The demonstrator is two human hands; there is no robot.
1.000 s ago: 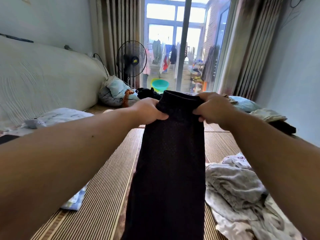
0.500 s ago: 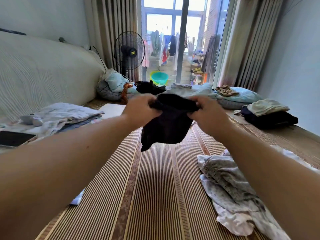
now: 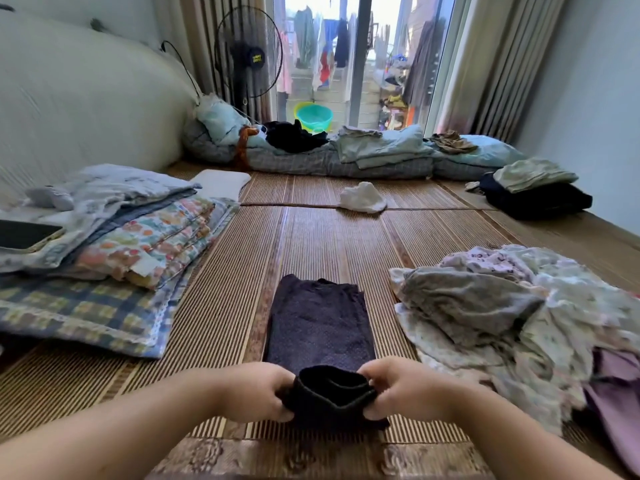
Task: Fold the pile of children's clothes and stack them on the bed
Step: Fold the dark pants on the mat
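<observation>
Your left hand [image 3: 258,393] and your right hand [image 3: 398,388] are low in the middle of the frame. Each one has its fingers curled tight around one side of the waistband of the dark pants [image 3: 320,327]. The pants lie flat on the striped mat [image 3: 221,306], stretching away from you toward the middle of the frame. A messy pile of clothes [image 3: 502,306] sits on the right. Folded blankets [image 3: 114,251] lie on the left, with a phone [image 3: 24,233] on top.
</observation>
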